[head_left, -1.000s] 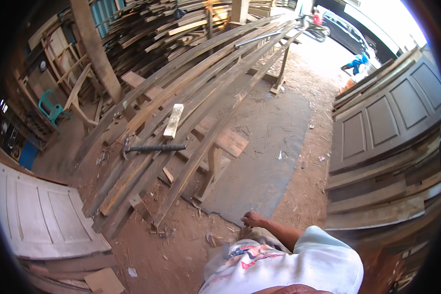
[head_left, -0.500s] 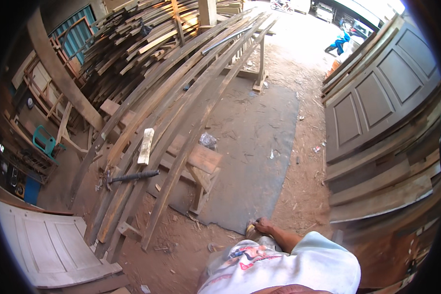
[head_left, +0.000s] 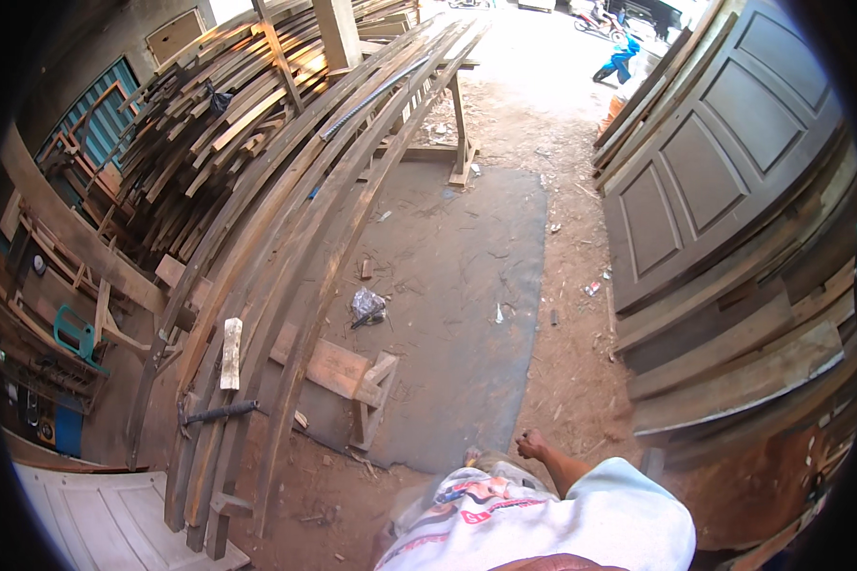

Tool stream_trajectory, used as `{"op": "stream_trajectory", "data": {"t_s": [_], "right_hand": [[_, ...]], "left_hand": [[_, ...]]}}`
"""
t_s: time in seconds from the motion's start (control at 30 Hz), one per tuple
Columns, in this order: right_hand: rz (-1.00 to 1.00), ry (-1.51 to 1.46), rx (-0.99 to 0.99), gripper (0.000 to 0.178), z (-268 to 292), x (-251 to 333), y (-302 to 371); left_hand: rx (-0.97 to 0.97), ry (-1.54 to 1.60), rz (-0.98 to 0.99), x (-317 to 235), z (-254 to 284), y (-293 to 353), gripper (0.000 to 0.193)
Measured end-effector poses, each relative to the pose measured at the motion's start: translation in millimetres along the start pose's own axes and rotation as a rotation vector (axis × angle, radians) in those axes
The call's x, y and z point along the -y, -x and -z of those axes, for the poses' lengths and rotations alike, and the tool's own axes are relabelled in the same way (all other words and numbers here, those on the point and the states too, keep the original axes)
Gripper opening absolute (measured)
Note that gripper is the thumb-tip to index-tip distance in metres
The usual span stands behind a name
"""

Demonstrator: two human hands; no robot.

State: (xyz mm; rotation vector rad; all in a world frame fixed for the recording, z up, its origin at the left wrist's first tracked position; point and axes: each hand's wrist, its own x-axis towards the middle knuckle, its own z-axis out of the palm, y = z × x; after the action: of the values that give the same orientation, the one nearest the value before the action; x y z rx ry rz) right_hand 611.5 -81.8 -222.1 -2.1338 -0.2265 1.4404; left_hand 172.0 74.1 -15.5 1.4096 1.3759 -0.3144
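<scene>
Long timbers [head_left: 281, 419] fill the space ahead on the left, running away from the person on low trestles and blocking the way across on that side. A hammer [head_left: 221, 413] lies across their near ends, with a pale wood block [head_left: 230, 354] just beyond it. Behind them rises a heap of stacked lumber [head_left: 229, 114], and a green chair [head_left: 74, 328] stands off to the left. On the right, a panelled door [head_left: 728, 162] and stacked boards [head_left: 743, 381] wall the passage in. The grey sheet [head_left: 476, 285] is spread on the earth between, its right edge near the person's right hand [head_left: 530, 443].

That hand hangs low past the sleeve, apart from the timbers; its fingers look curled, but from here I can't tell how tight the grip is or whether it holds anything. The left hand is out of sight. A white shirt [head_left: 543, 514] hides the ground at the person's feet, the pale door [head_left: 105, 519] at lower left is cut off, and glare washes out the far end.

The timbers are squared, brown and rough; the sheet is flat and dusty, strewn with splinters, and carries a crumpled clear plastic bundle [head_left: 368, 306].
</scene>
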Motion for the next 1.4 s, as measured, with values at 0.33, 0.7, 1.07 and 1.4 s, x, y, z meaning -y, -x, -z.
{"op": "stream_trajectory", "data": {"t_s": [0.33,0.7,1.07,1.4], "right_hand": [[0.022,0.013,-0.048,0.030,11,20,-4],[0.040,0.075,-0.154,0.033,-33,79,-9],[0.155,0.298,-0.333,0.042,-52,175,16],[0.146,0.274,-0.283,0.042,3,182,-27]], "left_hand": [[0.035,-0.078,-0.065,-48,38,-22,0.056],[0.021,0.035,-0.163,-21,99,-112,0.051],[0.106,0.002,-0.077,-92,171,-84,0.051],[0.039,0.049,-0.184,-23,102,-186,0.045]]}}
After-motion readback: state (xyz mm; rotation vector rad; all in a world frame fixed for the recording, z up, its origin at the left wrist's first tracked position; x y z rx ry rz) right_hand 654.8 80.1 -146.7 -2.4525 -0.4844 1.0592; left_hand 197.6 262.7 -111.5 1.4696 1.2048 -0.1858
